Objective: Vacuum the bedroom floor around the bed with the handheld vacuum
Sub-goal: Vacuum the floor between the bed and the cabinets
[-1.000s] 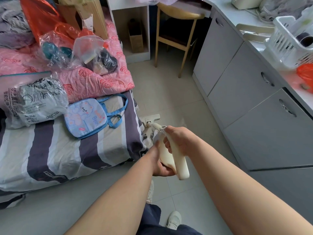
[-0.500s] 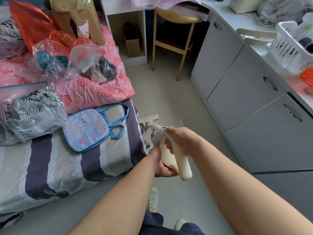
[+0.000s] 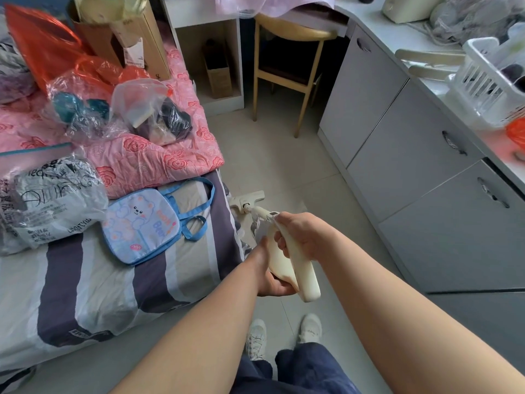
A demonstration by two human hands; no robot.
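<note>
In the head view, the right hand [image 3: 302, 234] grips the cream handle of the handheld vacuum [image 3: 308, 284], fingers curled round it. The left hand [image 3: 268, 280] holds the vacuum's body from below, cupped round its underside. The vacuum slants forward and down, and its floor head [image 3: 249, 198] sits on the pale tiled floor [image 3: 284, 160], just beside the edge of the bed [image 3: 93, 282]. A blue bear bag [image 3: 142, 226] lies on the striped cover. Grey cabinets [image 3: 426, 200] line the right side, and a wooden chair [image 3: 287, 35] stands farther off.
</note>
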